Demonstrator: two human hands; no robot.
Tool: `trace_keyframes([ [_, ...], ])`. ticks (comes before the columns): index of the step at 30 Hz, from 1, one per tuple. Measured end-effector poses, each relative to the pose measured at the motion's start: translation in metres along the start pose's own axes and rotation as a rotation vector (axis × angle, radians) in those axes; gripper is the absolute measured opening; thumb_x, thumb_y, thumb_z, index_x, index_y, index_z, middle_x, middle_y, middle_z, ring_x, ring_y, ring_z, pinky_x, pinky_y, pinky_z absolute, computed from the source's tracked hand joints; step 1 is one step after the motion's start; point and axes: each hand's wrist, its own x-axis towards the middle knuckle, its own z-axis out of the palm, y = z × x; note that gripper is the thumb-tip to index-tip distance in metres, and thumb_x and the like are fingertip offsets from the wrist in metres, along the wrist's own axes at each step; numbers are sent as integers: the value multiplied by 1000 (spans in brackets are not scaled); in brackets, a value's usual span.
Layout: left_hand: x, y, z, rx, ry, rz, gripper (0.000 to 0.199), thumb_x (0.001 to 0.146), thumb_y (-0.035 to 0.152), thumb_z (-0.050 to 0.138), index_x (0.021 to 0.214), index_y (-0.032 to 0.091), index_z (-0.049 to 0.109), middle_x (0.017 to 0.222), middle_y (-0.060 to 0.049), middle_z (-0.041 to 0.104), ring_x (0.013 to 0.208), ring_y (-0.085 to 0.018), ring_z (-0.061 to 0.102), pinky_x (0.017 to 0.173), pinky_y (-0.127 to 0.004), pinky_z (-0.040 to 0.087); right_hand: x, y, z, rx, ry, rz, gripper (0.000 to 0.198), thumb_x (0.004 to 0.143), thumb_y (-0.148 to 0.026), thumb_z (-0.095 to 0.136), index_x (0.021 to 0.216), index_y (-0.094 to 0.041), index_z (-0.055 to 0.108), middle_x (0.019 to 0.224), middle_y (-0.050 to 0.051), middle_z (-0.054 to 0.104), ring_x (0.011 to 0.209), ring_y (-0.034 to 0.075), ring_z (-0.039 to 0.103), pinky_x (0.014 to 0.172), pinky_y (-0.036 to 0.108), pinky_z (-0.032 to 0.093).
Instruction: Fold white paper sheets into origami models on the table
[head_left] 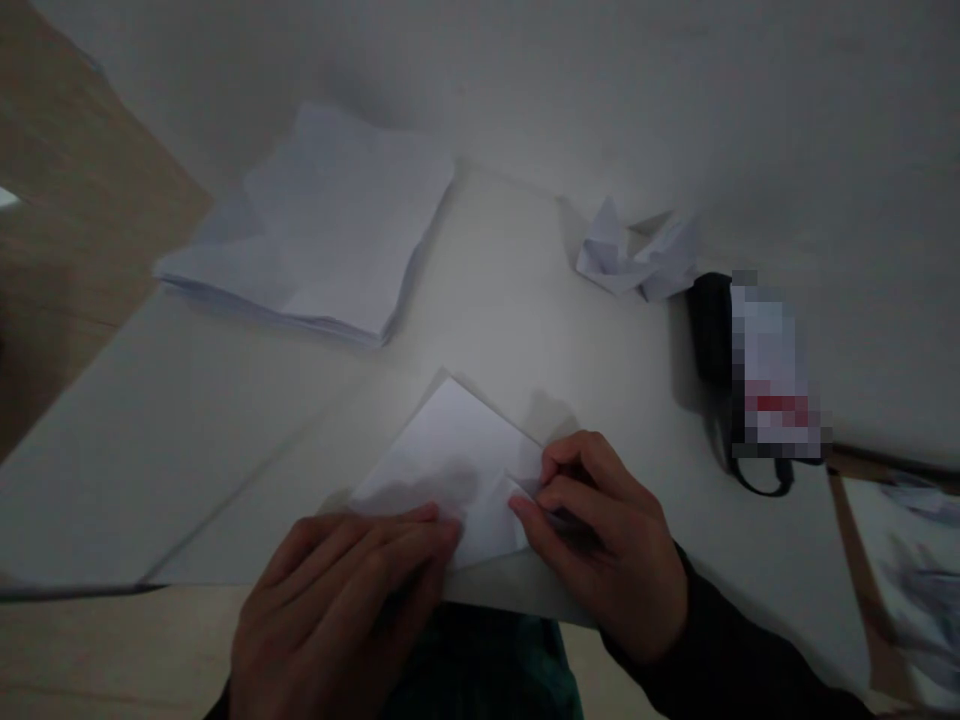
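Note:
A folded sheet of white paper (427, 450) lies on the white table near its front edge, one corner pointing away from me. My left hand (337, 600) rests flat over its lower left part, fingers stretched out and the thumb mostly hidden beneath them. At the paper's right corner, my right hand (611, 530) pinches a small folded flap between thumb and fingers. Part of that flap is covered by the fingers.
A stack of white paper (337, 220) lies at the back left. Folded paper pieces (637, 255) sit at the back right, beside a black case with a strap (712, 335) and a blurred-out face. The white table (187, 430) ends close in front of me.

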Motion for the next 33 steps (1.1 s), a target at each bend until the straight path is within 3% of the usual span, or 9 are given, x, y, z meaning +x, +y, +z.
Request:
trace_keyframes([
  [6, -4, -13, -7, -3, -170, 183, 30, 85, 15, 48, 110, 24, 62, 101, -1, 67, 85, -16, 60, 67, -31, 41, 4, -3, 3, -43, 3, 22, 23, 77, -12, 59, 56, -16, 49, 74, 3, 48, 70, 13, 46, 59, 27, 40],
  [13, -3, -26, -12, -7, -315, 221, 38, 87, 16, 45, 120, 28, 56, 111, -3, 62, 89, -19, 58, 68, -30, 46, 11, -7, 5, -202, -98, 56, 28, 82, -24, 57, 57, -16, 49, 62, 1, 46, 67, 14, 42, 59, 29, 34],
  [19, 4, -38, -20, -87, -449, 202, 37, 86, 18, 50, 121, 29, 55, 119, -4, 58, 100, -21, 57, 80, -33, 51, 11, -7, 6, -213, -94, 67, 30, 84, -25, 55, 55, -17, 49, 60, 1, 46, 64, 13, 42, 58, 28, 33],
  [27, 8, -44, -27, -112, -450, 232, 30, 83, 18, 55, 111, 27, 62, 116, -1, 62, 100, -19, 59, 77, -31, 53, 10, -4, 8, -220, -57, 41, 30, 85, -24, 52, 55, -18, 49, 60, 1, 46, 63, 13, 42, 57, 28, 33],
  [33, 0, -45, -22, -43, -368, 379, 25, 78, 14, 60, 102, 23, 65, 118, 0, 62, 97, -19, 60, 77, -34, 50, 9, -4, 10, -227, -47, 31, 29, 85, -23, 52, 56, -17, 50, 61, 1, 46, 62, 13, 42, 57, 28, 32],
])
